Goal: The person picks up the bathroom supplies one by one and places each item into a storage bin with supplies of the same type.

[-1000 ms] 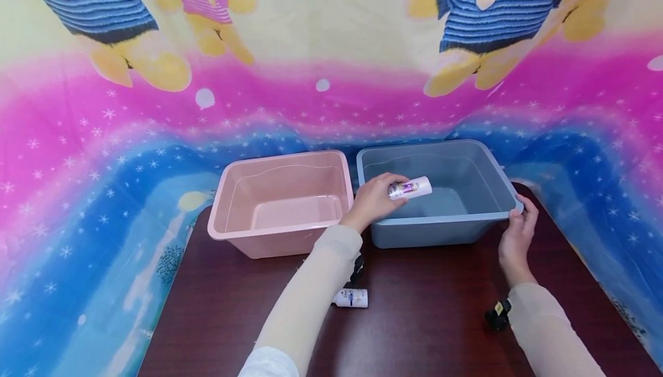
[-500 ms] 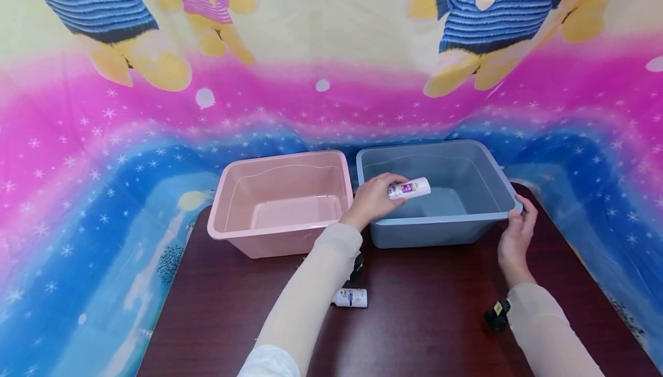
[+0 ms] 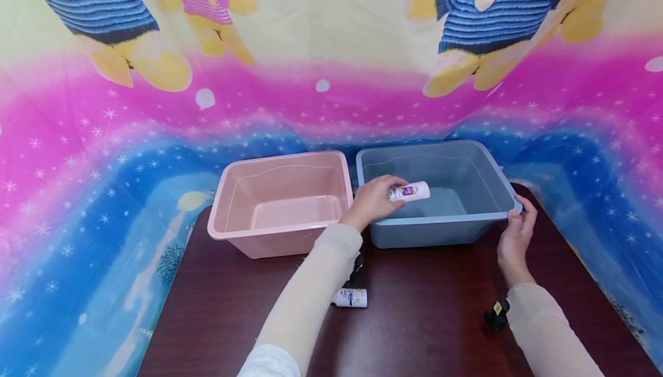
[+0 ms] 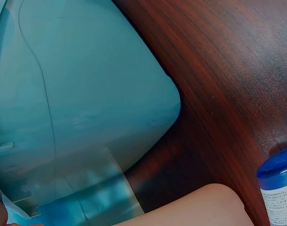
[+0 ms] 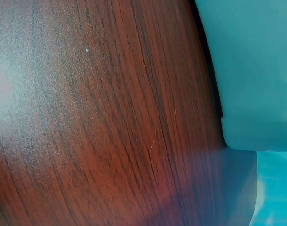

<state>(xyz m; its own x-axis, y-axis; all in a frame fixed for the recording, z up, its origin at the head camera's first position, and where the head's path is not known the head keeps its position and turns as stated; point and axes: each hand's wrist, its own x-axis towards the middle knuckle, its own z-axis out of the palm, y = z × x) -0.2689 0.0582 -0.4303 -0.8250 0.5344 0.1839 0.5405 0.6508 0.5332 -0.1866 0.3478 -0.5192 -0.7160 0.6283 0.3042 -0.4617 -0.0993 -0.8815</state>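
- One white bottle (image 3: pixel 414 191) is pinched by the left hand (image 3: pixel 374 198) over the blue-grey tub (image 3: pixel 430 235).
- The tub's corner is gripped by the right hand (image 3: pixel 517 240).
- Placing is judged in hand; lowering, then a loosened left grip, seems called for.

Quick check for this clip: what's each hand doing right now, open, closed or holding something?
Left hand: holding a white bottle.
Right hand: gripping the near right corner of the blue-grey bin.
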